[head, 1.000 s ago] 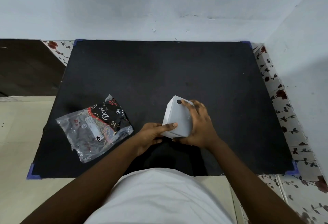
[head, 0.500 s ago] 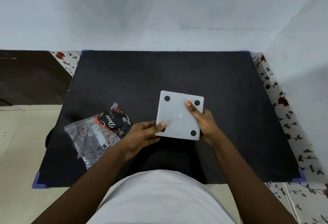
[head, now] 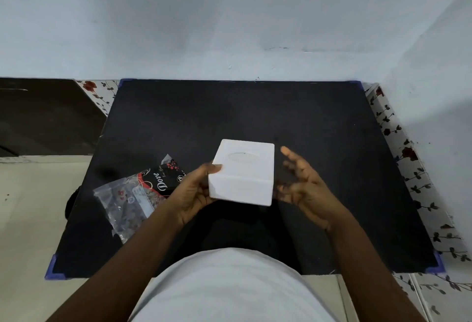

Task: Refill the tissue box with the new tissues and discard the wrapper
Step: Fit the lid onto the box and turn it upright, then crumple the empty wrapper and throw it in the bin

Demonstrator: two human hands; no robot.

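Observation:
A white cube-shaped tissue box (head: 242, 172) is upright over the black mat, its oval slot facing up. My left hand (head: 194, 190) grips its left side, thumb on the top edge. Just to the right of the box, apart from it, my right hand (head: 304, 185) is open with spread fingers. A clear plastic wrapper (head: 143, 195) printed in black and red with "Dove" lies on the mat left of my left hand; whether it holds tissues I cannot tell.
The black mat (head: 319, 127) with blue corners covers a table with a floral cloth (head: 408, 158) showing at its right and back left edges. A pale wall (head: 229, 28) stands behind and to the right. A dark panel (head: 46, 114) lies at far left.
The box was turned from bottom-up, with its four black feet showing, to slot-up. My right hand has let go of it and opened beside it.

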